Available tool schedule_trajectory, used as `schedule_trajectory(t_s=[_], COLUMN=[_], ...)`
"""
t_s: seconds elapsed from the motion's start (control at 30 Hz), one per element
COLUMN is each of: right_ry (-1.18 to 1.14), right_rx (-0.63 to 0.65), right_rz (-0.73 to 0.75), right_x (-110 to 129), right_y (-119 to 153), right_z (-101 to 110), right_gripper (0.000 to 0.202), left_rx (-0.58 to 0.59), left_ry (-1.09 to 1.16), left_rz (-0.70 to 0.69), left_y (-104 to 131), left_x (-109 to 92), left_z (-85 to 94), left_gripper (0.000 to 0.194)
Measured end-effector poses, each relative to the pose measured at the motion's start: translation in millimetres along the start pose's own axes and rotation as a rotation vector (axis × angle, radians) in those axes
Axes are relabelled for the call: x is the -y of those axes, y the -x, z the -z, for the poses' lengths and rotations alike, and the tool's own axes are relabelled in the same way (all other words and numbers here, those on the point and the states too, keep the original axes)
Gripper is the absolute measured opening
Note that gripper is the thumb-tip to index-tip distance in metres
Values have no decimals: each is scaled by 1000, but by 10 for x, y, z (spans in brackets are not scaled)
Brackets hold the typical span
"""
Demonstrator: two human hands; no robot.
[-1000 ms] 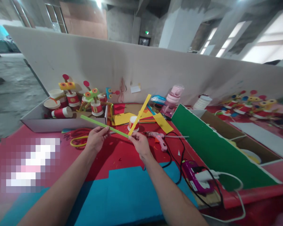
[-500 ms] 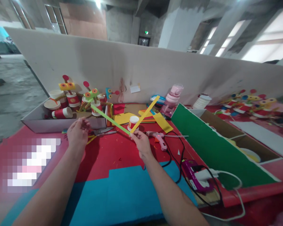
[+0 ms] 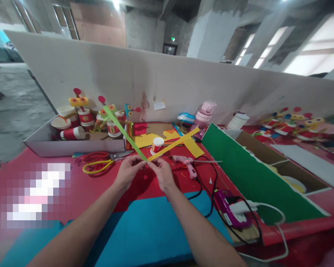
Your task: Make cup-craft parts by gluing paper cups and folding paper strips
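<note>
My left hand (image 3: 129, 172) and my right hand (image 3: 161, 172) meet above the red table, fingertips pinching the joined ends of two paper strips. The green strip (image 3: 122, 131) rises up and to the left from the pinch. The yellow strip (image 3: 174, 144) slants up and to the right. Together they form a V. A small red and white paper cup (image 3: 157, 145) stands just behind the pinch point.
Scissors with red and yellow handles (image 3: 97, 162) lie left of my hands. A pink glue gun (image 3: 186, 162) and black cords lie to the right, beside a purple power strip (image 3: 231, 212). A box of cup figures (image 3: 72, 146) sits far left. A green board (image 3: 247, 174) leans at right.
My left hand came back from the left and took hold at the strips' joint. The green strip swung more upright and the yellow strip dropped lower to the right.
</note>
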State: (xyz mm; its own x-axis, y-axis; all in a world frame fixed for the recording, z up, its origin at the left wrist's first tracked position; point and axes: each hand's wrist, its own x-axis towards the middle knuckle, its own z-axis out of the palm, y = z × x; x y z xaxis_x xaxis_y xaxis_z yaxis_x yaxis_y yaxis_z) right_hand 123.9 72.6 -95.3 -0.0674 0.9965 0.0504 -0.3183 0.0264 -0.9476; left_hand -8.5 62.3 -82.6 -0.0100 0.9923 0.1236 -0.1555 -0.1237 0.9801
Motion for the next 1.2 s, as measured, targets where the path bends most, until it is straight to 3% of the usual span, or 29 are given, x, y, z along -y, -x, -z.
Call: schedule_trajectory(t_s=[0.23, 0.6, 0.8, 0.97, 1.2], right_ry=[-76, -46, -101, 58, 60], right_rx=[103, -57, -37, 53, 2], right_rz=[-15, -61, -99, -79, -103], right_x=[5, -106, -43, -62, -69], right_y=[-45, -117, -97, -87, -68], right_z=[64, 92, 88, 94, 99], right_gripper=[18, 13, 13, 16, 23], left_rx=[-56, 35, 46, 59, 43], left_ry=[23, 4, 22, 41, -7], left_rz=[21, 79, 97, 100, 85], left_y=[-31, -20, -29, -28, -25], left_x=[27, 4, 23, 30, 34], left_z=[58, 46, 58, 62, 60], left_gripper=[20, 20, 21, 21, 21])
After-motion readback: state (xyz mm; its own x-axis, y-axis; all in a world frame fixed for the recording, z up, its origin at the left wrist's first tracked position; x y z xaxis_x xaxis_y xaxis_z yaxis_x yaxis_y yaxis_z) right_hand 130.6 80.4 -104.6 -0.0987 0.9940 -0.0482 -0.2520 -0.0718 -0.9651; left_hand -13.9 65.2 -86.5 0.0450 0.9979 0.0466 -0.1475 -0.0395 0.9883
